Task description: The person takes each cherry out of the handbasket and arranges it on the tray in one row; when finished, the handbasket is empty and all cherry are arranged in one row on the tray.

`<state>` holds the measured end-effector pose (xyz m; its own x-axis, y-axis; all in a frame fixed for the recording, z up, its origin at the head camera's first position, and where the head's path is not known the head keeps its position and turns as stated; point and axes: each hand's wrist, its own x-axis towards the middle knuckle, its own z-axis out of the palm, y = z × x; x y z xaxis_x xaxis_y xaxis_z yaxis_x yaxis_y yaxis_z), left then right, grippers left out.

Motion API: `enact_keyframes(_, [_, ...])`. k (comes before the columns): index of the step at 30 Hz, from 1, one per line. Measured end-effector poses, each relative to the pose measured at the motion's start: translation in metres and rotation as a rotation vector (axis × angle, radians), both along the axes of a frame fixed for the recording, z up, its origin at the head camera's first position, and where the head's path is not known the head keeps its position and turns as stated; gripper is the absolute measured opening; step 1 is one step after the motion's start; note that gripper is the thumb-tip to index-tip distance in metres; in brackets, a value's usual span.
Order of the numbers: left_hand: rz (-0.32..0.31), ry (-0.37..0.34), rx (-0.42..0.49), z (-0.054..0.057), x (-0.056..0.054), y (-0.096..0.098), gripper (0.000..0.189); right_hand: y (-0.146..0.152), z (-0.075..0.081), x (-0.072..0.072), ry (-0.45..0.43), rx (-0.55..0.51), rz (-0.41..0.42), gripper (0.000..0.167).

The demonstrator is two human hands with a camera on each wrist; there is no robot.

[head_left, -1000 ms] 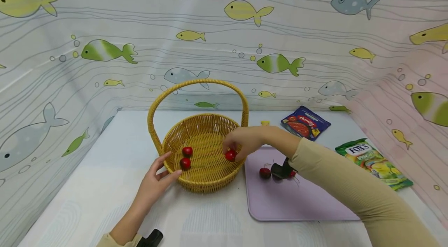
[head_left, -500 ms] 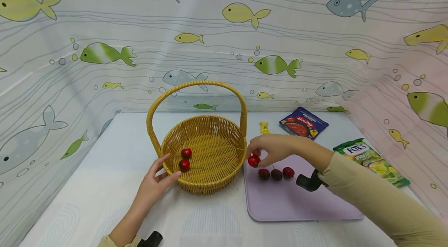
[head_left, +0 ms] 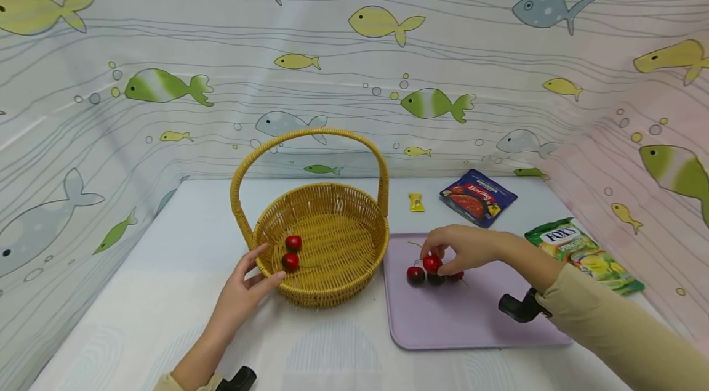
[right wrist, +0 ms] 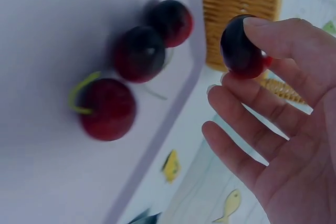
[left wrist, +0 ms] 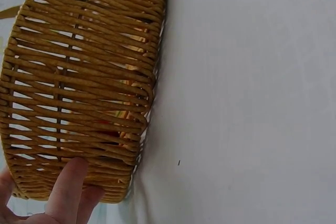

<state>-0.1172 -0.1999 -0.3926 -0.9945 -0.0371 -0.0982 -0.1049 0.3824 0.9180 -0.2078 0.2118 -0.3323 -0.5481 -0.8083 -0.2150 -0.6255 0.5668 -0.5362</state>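
Note:
My right hand [head_left: 462, 248] pinches a red cherry [head_left: 432, 263] between thumb and fingers, over the lilac tray [head_left: 443, 323]. In the right wrist view this cherry [right wrist: 240, 46] looks dark on one side, and the other fingers extend loosely. Three more cherries lie in a row on the tray, the nearest with a curled green stem [right wrist: 79, 95]. My left hand [head_left: 246, 289] touches the left front of the yellow wicker basket [head_left: 327, 298], its fingertips [left wrist: 73, 174] against the woven wall. Inside the basket, near that hand, sit two red cherries [head_left: 291, 260].
Behind the tray lie a small yellow wrapped candy [head_left: 416, 202] and a blue Barilla pouch [head_left: 479, 197]. A green FOX'S bag [head_left: 587, 255] is at the right, partly behind the right forearm. The basket's tall handle [head_left: 310, 132] arches above it. Fish-printed cloth surrounds the table.
My right hand has moved right with the cherry, from over the basket's right side to above the cherries on the tray. My left hand has stayed at the basket.

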Motion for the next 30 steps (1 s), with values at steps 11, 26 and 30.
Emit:
enact_keyframes(11, [0.009, 0.002, 0.007, -0.002, -0.002, 0.0, 0.074, 0.04, -0.02, 0.009, 0.022, -0.041, -0.109, 0.03])
enact_keyframes(26, [-0.001, 0.002, 0.011, 0.001, -0.001, 0.0, 0.072, 0.085, -0.041, 0.013, 0.073, -0.07, -0.189, 0.027])
enact_keyframes(30, [-0.001, 0.003, 0.014, 0.001, -0.001, 0.0, 0.071, 0.092, -0.05, 0.012, 0.064, -0.059, -0.213, 0.028])
